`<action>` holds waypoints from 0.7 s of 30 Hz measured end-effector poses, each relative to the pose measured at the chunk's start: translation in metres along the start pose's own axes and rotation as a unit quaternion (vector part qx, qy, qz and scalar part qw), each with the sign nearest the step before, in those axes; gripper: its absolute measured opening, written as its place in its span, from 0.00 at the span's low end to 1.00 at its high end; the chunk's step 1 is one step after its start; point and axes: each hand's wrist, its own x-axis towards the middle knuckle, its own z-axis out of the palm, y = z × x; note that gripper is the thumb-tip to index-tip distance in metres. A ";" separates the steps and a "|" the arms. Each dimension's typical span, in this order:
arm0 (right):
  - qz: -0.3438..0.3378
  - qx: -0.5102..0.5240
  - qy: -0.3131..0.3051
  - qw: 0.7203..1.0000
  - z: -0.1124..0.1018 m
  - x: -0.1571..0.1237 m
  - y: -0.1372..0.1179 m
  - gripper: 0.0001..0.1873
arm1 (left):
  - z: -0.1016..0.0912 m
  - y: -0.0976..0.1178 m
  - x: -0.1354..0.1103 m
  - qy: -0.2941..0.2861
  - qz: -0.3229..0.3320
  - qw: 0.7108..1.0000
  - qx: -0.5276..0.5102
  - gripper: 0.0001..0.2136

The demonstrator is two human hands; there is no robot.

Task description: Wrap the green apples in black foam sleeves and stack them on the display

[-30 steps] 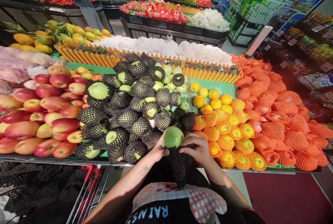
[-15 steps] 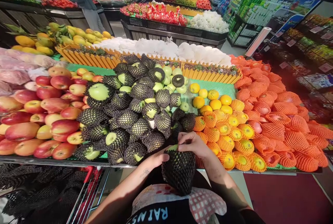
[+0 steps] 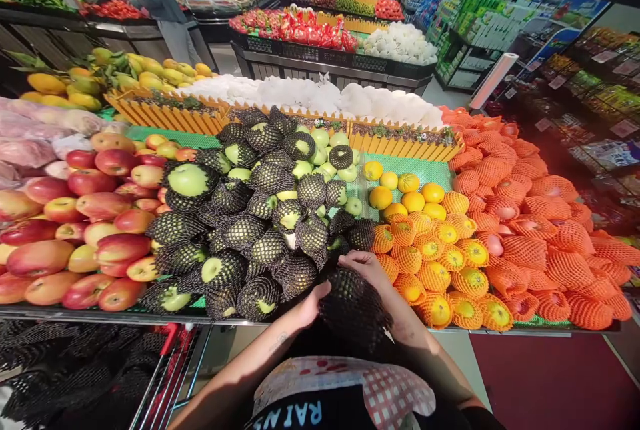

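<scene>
Between my two hands, close to my body, is a green apple in a black foam net [image 3: 353, 307]. My left hand [image 3: 311, 305] grips it from the left side, with the thumb at the net's upper edge. On the other side my right hand [image 3: 369, 271] is closed around the top and right of the net. The green skin is mostly covered by dark mesh, and the fingers underneath are hidden. Just beyond my hands lies a heap of netted green apples [image 3: 243, 230], some with their green tops showing.
Red apples [image 3: 107, 247] are piled on the left. To the right sit oranges in yellow nets [image 3: 435, 273] and fruit in orange nets [image 3: 540, 237]. A cart [image 3: 167, 363] with black nets stands at lower left. A person [image 3: 160, 3] is at the far left.
The netted apple has turned and tilted in my hands, its green top now covered by mesh. My right hand has shifted slightly left and down its side.
</scene>
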 end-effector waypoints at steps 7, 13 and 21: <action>0.008 0.046 0.045 0.998 -0.014 -0.028 0.016 0.22 | 0.020 0.009 -0.007 0.056 0.017 0.998 -0.035 0.18; -0.037 0.060 0.048 0.996 -0.025 -0.052 0.016 0.17 | 0.016 0.003 0.007 0.078 0.021 0.988 -0.129 0.17; -0.046 0.105 0.041 0.993 -0.029 -0.055 0.006 0.15 | 0.013 -0.004 0.005 0.048 0.035 0.989 -0.138 0.16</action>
